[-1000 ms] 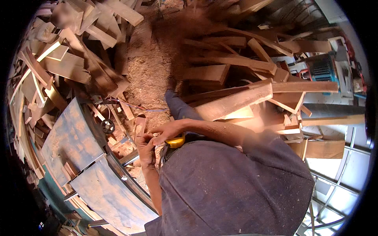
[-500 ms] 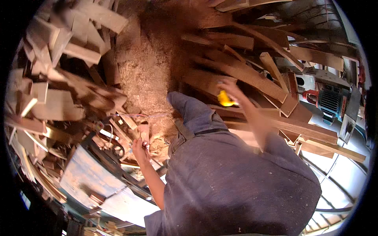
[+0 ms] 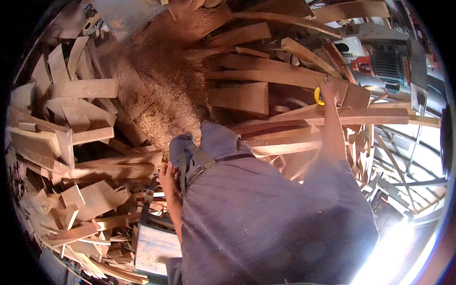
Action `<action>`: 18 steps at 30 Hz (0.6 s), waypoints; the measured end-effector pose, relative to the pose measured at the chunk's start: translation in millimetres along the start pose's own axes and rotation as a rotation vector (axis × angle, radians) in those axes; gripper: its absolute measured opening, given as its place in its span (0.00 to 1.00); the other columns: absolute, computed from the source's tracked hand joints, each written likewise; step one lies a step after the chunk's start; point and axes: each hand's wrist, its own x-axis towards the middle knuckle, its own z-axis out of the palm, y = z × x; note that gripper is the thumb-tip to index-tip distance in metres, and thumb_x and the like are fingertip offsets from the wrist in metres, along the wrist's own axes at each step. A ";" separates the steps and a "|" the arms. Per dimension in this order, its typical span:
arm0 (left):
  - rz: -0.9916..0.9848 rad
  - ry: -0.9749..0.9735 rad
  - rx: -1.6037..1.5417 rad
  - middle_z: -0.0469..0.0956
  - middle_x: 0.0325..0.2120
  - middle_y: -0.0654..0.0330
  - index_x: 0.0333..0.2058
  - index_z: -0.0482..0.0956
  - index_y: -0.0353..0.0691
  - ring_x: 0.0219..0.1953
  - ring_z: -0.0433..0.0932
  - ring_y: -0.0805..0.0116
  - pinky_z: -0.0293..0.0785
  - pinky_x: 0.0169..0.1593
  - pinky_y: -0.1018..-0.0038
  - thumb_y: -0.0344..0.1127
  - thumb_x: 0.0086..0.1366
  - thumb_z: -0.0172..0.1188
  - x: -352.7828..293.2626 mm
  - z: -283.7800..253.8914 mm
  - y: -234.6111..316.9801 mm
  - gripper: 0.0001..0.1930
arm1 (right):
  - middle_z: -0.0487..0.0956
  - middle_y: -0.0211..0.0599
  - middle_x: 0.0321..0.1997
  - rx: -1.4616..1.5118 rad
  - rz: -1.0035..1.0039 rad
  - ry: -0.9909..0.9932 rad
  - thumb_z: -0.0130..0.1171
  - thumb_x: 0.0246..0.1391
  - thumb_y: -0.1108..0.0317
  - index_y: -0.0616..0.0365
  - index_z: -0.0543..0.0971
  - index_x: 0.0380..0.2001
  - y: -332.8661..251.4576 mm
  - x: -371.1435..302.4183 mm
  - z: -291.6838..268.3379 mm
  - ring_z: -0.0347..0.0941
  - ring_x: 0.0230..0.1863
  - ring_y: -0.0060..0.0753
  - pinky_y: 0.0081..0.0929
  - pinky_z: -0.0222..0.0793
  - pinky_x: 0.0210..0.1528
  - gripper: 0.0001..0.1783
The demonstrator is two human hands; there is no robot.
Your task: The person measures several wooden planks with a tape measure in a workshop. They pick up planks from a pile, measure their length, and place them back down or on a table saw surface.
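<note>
My right hand (image 3: 331,91) is stretched out to the right, closed around a rounded yellow tape measure (image 3: 318,96). It is over the right end of a long brown plank (image 3: 285,78); whether it touches the wood I cannot tell. Down beside my left thigh, my left hand (image 3: 169,176) has its fingers curled in. What it holds, if anything, is hidden. A shorter wide board (image 3: 240,98) lies just below the long plank.
Offcuts (image 3: 80,109) are heaped on the left. Sawdust (image 3: 166,97) covers the floor ahead of my feet. More long boards (image 3: 375,116) stick out on the right. Behind them is a teal motor (image 3: 389,66) with red parts. A pale flat metal surface (image 3: 154,249) stands at lower left.
My body and view have turned. My right hand has moved further right with the yellow tape measure, toward the plank's end. My left hand has come closer to my thigh.
</note>
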 end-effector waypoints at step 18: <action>0.225 -0.443 0.529 0.75 0.31 0.67 0.41 0.76 0.41 0.33 0.76 0.77 0.73 0.36 0.79 0.34 0.71 0.61 63.2 14.8 117.9 0.06 | 0.81 0.59 0.52 0.653 0.166 0.178 0.65 0.49 0.43 0.62 0.80 0.52 -60.6 -114.6 -22.7 0.78 0.55 0.58 0.46 0.72 0.56 0.36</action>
